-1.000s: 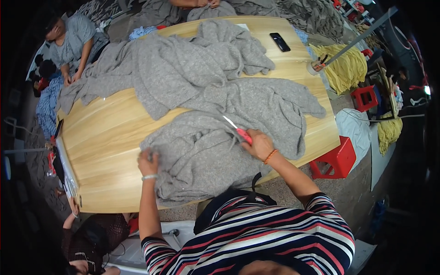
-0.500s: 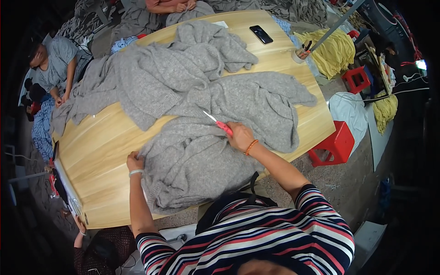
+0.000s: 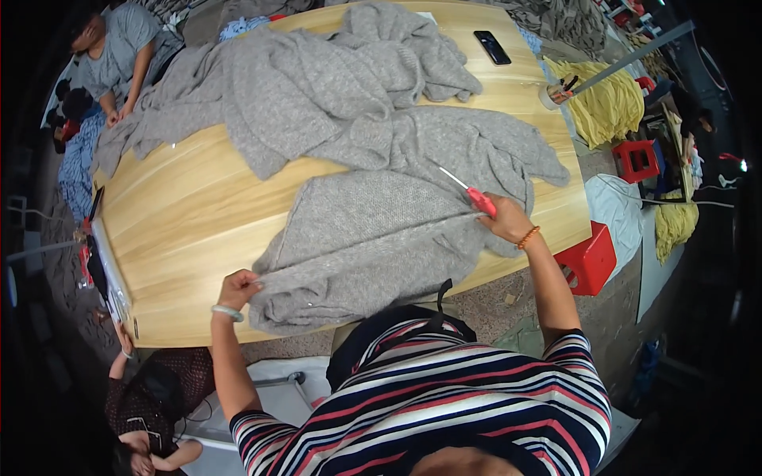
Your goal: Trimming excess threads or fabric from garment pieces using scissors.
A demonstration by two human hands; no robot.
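A grey knitted garment (image 3: 381,230) lies at the near table edge, with a long straight seam or fold stretched between my two hands. My left hand (image 3: 238,289) is closed, pinching the left end of that line. My right hand (image 3: 508,220) is closed around a red-handled tool (image 3: 481,201) with a thin metal shaft pointing up and left; its exact kind is unclear. The same hand touches the right end of the line and seems to grip the knit there, though the fingers partly hide it. More grey knitwear (image 3: 317,95) is heaped just beyond.
The wooden table (image 3: 175,230) bears a black phone (image 3: 492,47) and a cup of tools (image 3: 553,96) at far right. Red stools (image 3: 587,260) and yellow cloth (image 3: 599,107) stand right of it. One person (image 3: 131,55) handles knitwear at far left; another (image 3: 159,389) is at near left.
The bunched near garment is now spread and pulled straight between my hands. My right hand has moved right with the tool; my left hand has shifted slightly.
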